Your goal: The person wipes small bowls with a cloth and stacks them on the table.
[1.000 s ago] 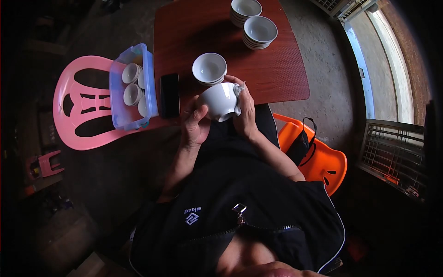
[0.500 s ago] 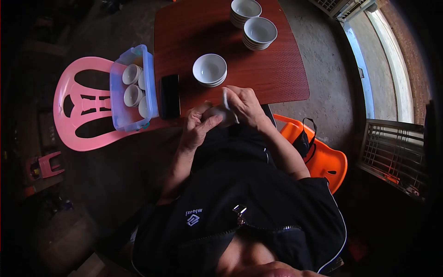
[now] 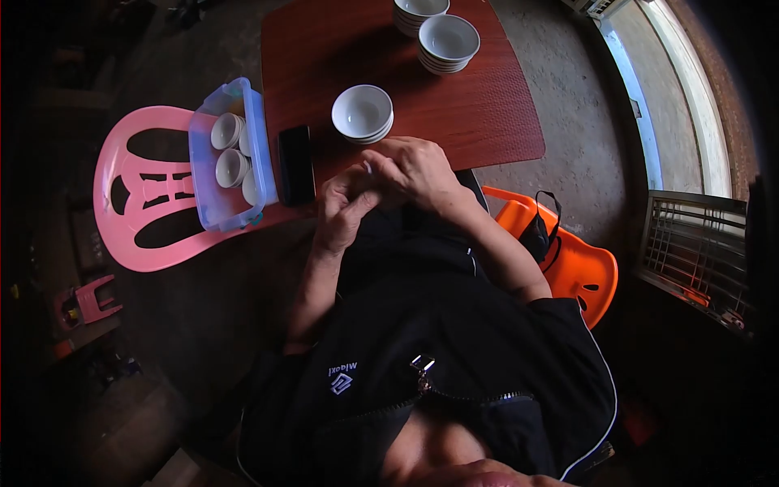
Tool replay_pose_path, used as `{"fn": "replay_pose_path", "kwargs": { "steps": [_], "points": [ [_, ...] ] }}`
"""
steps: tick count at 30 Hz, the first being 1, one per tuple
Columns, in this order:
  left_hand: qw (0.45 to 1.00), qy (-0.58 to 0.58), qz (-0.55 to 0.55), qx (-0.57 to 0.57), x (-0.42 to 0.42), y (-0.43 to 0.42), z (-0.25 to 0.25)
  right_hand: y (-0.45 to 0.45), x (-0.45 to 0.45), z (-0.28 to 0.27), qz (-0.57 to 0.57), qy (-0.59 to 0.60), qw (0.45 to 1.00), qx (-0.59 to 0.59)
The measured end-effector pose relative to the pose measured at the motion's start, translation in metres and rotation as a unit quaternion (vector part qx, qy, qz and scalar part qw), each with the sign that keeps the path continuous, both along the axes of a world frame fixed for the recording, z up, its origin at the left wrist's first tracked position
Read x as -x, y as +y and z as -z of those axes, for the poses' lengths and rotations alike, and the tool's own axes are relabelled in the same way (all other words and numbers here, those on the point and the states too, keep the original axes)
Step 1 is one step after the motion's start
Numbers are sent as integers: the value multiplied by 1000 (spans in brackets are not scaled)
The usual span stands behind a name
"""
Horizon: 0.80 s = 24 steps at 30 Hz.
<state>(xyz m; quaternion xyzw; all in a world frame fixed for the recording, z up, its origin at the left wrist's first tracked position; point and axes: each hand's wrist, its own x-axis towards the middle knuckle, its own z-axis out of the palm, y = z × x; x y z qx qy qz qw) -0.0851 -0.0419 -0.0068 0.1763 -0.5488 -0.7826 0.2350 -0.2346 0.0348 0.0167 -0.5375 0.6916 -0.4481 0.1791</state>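
Observation:
Close together at the near table edge, my two hands are closed around a small white bowl, now almost wholly hidden by the fingers. My left hand (image 3: pixel 344 209) grips it from the left, thumb on top. My right hand (image 3: pixel 420 172) is bent over it with a white cloth, of which only a small bit (image 3: pixel 367 168) shows between the fingers. Just beyond my right hand, a short stack of white bowls (image 3: pixel 363 114) stands upright on the red-brown table (image 3: pixel 349 49). A black phone (image 3: pixel 296 166) lies left of my hands.
Two taller bowl stacks, one nearer (image 3: pixel 449 45) and one farther (image 3: pixel 419 12), stand at the back of the table. A clear blue bin (image 3: pixel 208 203) with several small white cups rests on a pink chair (image 3: pixel 122 235). An orange chair (image 3: pixel 580 280) holding a black strapped item (image 3: pixel 537 239) is at right.
My right hand has rolled inward over the bowl, so the bowl and most of the cloth have gone out of sight. My left hand stays closed. The view has shifted slightly.

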Motion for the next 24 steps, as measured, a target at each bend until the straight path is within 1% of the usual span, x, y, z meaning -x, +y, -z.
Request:
{"fn": "replay_pose_path", "kwargs": {
  "steps": [1, 2, 3, 4, 5, 6, 7, 8, 9, 10, 11, 12, 13, 14, 15, 16, 17, 18, 19, 20, 21, 22, 23, 24],
  "points": [
    [999, 19, 7, -50, -2, -2, -3, 2, 3, 5, -9, -144, 989, 21],
    [999, 18, 6, -50, -3, -1, -1, 6, 4, 15, -5, -178, 983, 40],
    [995, 42, -15, -95, -6, 1, 2, 9, 2, 29, 1, -327, 943, 54],
    [987, 66, -35, -139, -7, 1, 5, 12, -1, 47, 9, -468, 881, 67],
    [977, 105, -11, -186, -7, 1, 6, 13, -5, 71, -20, -535, 832, 144],
    [977, 104, -10, -187, -5, 3, 6, 11, -13, 91, 36, -581, 799, 150],
    [963, 132, -30, -232, 0, 5, 5, 6, -21, 95, 92, -623, 761, 156],
    [947, 159, -51, -276, 3, 6, 4, 2, -25, 98, 142, -680, 697, 176],
    [947, 158, -49, -276, 2, 5, 9, 8, -18, 100, 144, -680, 697, 176],
    [950, 162, -28, -264, -1, 3, 17, 13, -3, 53, 52, -637, 760, 121],
    [954, 167, -6, -250, -3, 2, 21, 16, 6, 28, -42, -581, 810, 63],
    [972, 111, 0, -209, -3, 4, 16, 12, 13, 31, -49, -454, 890, 21],
    [984, 55, 7, -167, -2, 6, 8, 10, 7, 0, 16, -267, 963, 10],
    [997, -3, 31, -69, 1, 7, -1, 6, 10, -1, -28, -34, 999, 8],
    [998, 2, 36, 46, 3, 6, 2, 6, 6, -6, -47, 67, 996, -19],
    [986, 7, 40, 161, 4, 5, 3, 5, 2, -11, -65, 168, 983, -45],
    [998, -6, 29, 54, 0, 4, 0, 2, 1, -11, -40, 110, 992, -52],
    [998, -4, 31, 55, 1, 3, -1, 1, 4, -5, -35, 18, 998, -44],
    [1000, 17, 24, 0, 2, 3, -1, 2, 6, 0, -30, -73, 996, -36],
    [998, 36, 16, -56, 2, 3, -1, 8, 4, -6, -27, -255, 966, -7],
    [993, 4, -46, -113, 0, 9, 0, 9, 2, 13, -19, -355, 934, 32],
    [993, 3, -45, -112, 0, 9, 2, 11, 1, 32, -11, -450, 890, 70],
    [987, 64, -24, -147, 0, 8, 5, 16, 0, 31, -13, -530, 845, 73],
    [976, 124, -1, -181, 0, 7, 9, 18, -5, 40, 5, -581, 807, 105]
  ]
}}
